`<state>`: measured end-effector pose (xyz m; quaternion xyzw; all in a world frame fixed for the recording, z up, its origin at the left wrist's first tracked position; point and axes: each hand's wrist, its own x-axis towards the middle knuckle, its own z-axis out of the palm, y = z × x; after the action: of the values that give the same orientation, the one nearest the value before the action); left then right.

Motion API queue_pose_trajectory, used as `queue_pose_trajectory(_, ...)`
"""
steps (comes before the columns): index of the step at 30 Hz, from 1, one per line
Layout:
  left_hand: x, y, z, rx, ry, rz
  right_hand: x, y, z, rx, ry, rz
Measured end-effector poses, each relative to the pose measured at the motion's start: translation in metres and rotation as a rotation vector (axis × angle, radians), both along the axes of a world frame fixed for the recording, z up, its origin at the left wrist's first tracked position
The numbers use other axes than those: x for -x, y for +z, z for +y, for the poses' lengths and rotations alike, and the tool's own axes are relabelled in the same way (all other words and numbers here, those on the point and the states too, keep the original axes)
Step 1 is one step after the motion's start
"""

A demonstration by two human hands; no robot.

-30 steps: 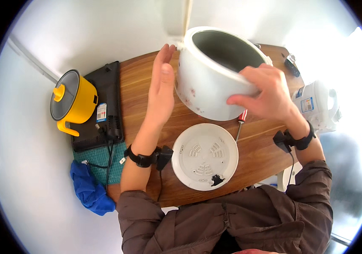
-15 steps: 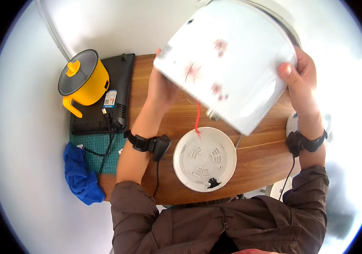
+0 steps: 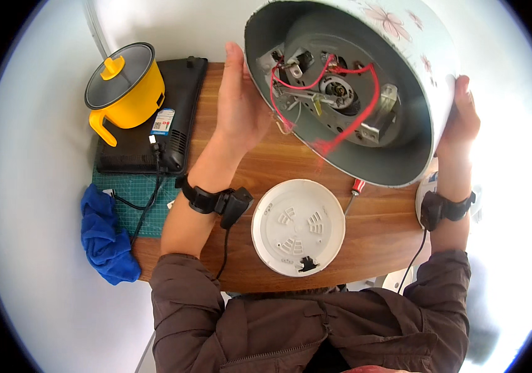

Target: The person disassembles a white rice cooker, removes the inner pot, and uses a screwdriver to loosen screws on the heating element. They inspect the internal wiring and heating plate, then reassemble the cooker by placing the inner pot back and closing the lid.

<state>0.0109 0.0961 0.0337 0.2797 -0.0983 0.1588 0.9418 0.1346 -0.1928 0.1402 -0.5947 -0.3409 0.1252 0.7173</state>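
I hold a white cooker housing with pink flowers (image 3: 440,37) raised and tilted, its open underside toward me. Inside are metal brackets, a round central fitting (image 3: 336,91) and red wires (image 3: 370,102), one loose end blurred. My left hand (image 3: 238,105) grips the housing's left side, fingers partly hidden behind it. My right hand (image 3: 460,118) grips the right side. Below, a round white base plate (image 3: 298,227) with vent slots and a dark patch near its front lies on the wooden table. A red-handled screwdriver (image 3: 358,188) lies just behind it, to the right.
At left a yellow pot with lid (image 3: 130,99) sits on a black appliance (image 3: 179,149) with cables, over a green cutting mat (image 3: 135,221). A blue cloth (image 3: 107,242) hangs by the table's (image 3: 371,255) left edge. A white container (image 3: 424,193) is partly hidden behind my right forearm.
The housing has been lifted and turned over, from top opening up, through side-on, to underside toward me. My left hand has gone from open beside it to holding it.
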Motion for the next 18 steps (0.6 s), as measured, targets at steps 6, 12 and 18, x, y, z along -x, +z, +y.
queue_pose_trajectory(6, -0.010, -0.010, 0.003, -0.051, 0.092, 0.107, -0.013, -0.028, 0.005, -0.070, 0.083, 0.145)
queue_pose_trajectory(12, -0.025, -0.052, 0.035, -0.476, 0.206, 0.107, -0.036, -0.070, 0.029, -0.023, 0.005, 0.042)
queue_pose_trajectory(18, -0.030, -0.043, 0.018, -0.353, 0.359, 0.441, -0.027, -0.077, 0.052, -0.053, 0.084, 0.259)
